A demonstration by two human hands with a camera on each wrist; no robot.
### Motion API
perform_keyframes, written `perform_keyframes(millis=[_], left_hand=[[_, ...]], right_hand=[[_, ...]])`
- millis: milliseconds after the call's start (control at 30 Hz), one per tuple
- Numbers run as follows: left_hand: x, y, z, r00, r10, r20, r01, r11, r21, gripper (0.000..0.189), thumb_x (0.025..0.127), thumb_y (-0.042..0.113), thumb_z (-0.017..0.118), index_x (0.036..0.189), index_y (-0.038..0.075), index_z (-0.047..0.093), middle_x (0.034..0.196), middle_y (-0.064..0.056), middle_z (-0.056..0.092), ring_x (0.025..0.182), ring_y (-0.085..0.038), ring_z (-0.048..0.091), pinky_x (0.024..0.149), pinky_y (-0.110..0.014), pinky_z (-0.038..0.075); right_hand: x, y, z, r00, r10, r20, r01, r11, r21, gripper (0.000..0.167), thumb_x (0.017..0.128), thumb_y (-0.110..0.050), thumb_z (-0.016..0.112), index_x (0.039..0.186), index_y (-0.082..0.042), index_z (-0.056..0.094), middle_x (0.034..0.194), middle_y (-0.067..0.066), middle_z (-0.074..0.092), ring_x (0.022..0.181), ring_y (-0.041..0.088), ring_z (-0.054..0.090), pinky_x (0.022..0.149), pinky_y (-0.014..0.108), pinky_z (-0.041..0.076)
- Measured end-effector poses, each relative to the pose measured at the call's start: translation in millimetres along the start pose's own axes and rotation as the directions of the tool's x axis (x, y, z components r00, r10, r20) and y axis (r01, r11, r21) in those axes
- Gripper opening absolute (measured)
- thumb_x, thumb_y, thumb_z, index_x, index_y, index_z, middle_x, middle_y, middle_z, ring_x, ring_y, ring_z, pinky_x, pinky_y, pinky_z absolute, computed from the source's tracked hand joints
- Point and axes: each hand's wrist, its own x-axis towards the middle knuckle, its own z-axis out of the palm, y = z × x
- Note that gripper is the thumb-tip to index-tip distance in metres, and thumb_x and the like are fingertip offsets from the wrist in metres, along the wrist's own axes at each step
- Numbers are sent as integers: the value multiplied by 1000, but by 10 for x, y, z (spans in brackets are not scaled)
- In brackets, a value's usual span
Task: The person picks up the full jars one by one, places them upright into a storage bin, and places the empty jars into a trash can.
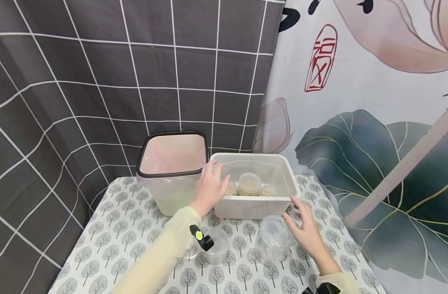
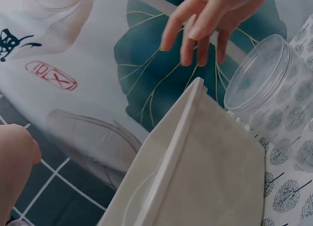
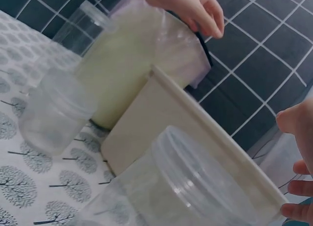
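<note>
My left hand (image 1: 210,187) hovers at the left front corner of a white plastic tub (image 1: 253,207), its fingers loosely spread with nothing between them. Near the tub's right front corner is my right hand (image 1: 305,228), fingers apart and the fingertips close to the rim. Inside the tub stand several small clear jars, one of them a lidded jar (image 1: 249,183) with pale grains or beans. A large clear jar (image 1: 274,237) stands on the table just left of my right hand. In the right wrist view its lid (image 3: 195,172) shows close up.
A bin (image 1: 172,192) with a black rim and a pinkish liner stands left of the tub. A smaller clear jar (image 1: 217,247), with another clear container (image 1: 191,250) beside it, is under my left forearm. The tree-print tablecloth (image 1: 121,245) meets a dark grid-patterned curtain (image 1: 99,102) behind.
</note>
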Motion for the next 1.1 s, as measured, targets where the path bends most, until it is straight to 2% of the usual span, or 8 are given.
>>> perform_keyframes(millis=[167, 433, 500, 600, 733, 833, 967, 1100], left_hand=[[-15, -39, -121, 998, 25, -52, -27, 999, -37, 34, 86, 25, 62, 112, 3, 58, 121, -19, 51, 111, -32, 50, 65, -42, 54], [-46, -166, -314, 991, 27, -135, -39, 996, -86, 35, 83, 18, 66, 111, -3, 59, 119, -21, 52, 110, -33, 50, 86, -45, 47], [-65, -244, -372, 986, 29, -165, -45, 994, -98, 36, 82, 15, 66, 110, -5, 59, 118, -23, 52, 109, -35, 50, 91, -45, 44], [-101, -374, -463, 978, 24, -206, -46, 994, -99, 36, 81, 12, 67, 110, -6, 57, 116, -25, 51, 107, -38, 50, 95, -46, 40], [-152, -529, -590, 971, -18, -240, 0, 997, -76, 37, 81, 14, 68, 109, -6, 57, 117, -27, 51, 107, -41, 49, 93, -49, 39], [-178, -625, -682, 962, -50, -268, 35, 997, -62, 38, 81, 17, 68, 109, -6, 57, 118, -27, 50, 108, -42, 48, 92, -51, 40], [-209, -730, -793, 950, -88, -299, 86, 996, -21, 38, 82, 20, 67, 109, -5, 58, 120, -26, 50, 109, -42, 48, 74, -50, 49], [-228, -835, -877, 942, -107, -317, 110, 994, -7, 37, 82, 21, 67, 107, -4, 58, 119, -25, 50, 111, -42, 46, 74, -52, 48]], right_hand=[[-80, 31, 10, 1000, 1, -2, -1, 999, -37, 56, 84, -3, 66, 135, -4, 44, 128, 18, 46, 111, 28, 46, 87, 19, 36], [-182, 76, 18, 1000, -3, 3, 4, 999, -48, 53, 84, -5, 66, 133, -5, 46, 130, 18, 45, 115, 32, 45, 86, 50, 42], [-208, 79, 18, 1000, 3, -4, -3, 998, -64, 51, 84, -6, 66, 131, -5, 48, 130, 16, 46, 115, 30, 45, 87, 49, 42], [-249, 98, 26, 1000, 2, -15, -3, 995, -97, 49, 84, -6, 67, 129, -5, 50, 130, 14, 47, 116, 28, 45, 90, 31, 41], [-326, 139, 49, 1000, -19, -12, 18, 995, -96, 52, 83, -5, 67, 132, -6, 49, 129, 16, 47, 114, 27, 44, 89, 14, 33], [-374, 154, 73, 999, -30, -11, 29, 996, -81, 57, 82, -3, 67, 134, -8, 47, 128, 16, 47, 113, 24, 44, 89, 13, 34], [-407, 156, 108, 999, -35, -24, 33, 997, -70, 59, 80, 1, 68, 134, -8, 47, 128, 18, 48, 114, 16, 43, 88, 13, 34], [-426, 149, 125, 999, -35, -25, 33, 997, -64, 59, 78, 2, 69, 133, -7, 48, 129, 18, 47, 117, 17, 41, 89, 8, 31]])
